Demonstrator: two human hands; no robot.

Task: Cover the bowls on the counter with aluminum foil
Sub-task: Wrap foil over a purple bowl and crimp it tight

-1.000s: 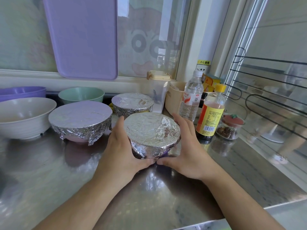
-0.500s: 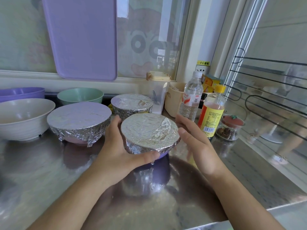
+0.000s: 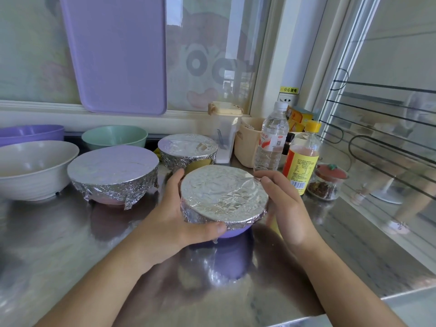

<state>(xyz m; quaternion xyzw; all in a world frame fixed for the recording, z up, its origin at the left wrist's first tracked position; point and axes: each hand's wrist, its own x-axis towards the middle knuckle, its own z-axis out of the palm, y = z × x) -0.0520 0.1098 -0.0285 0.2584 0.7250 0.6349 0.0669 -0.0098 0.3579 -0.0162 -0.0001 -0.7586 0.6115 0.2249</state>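
The left hand (image 3: 174,220) has the small purple bowl (image 3: 232,231) in its grip, lifted and tilted toward the camera above the bench (image 3: 59,256): the thumb runs along the near lower edge of the foil cover (image 3: 221,194), and one finger shows at the far rim. The right hand (image 3: 286,208) sits against the bowl's other side with fingers loosely bent along the foil skirt; whether it bears any weight is hard to say.

The bowl looks like light plastic, and one hand probably carries it easily. The foil is thin, crinkled and easily torn or dented, so pressure belongs on the folded skirt and the bowl wall beneath it, not on the flat top. Bare plastic below the skirt may be slick, so cupping under the base seems safest.

Beyond the left hand's grip stand a large foil-covered bowl (image 3: 113,175) and a small foil-covered bowl (image 3: 187,151); further left, a white bowl (image 3: 35,168), a green bowl (image 3: 114,136) and a purple dish (image 3: 30,133) are uncovered.
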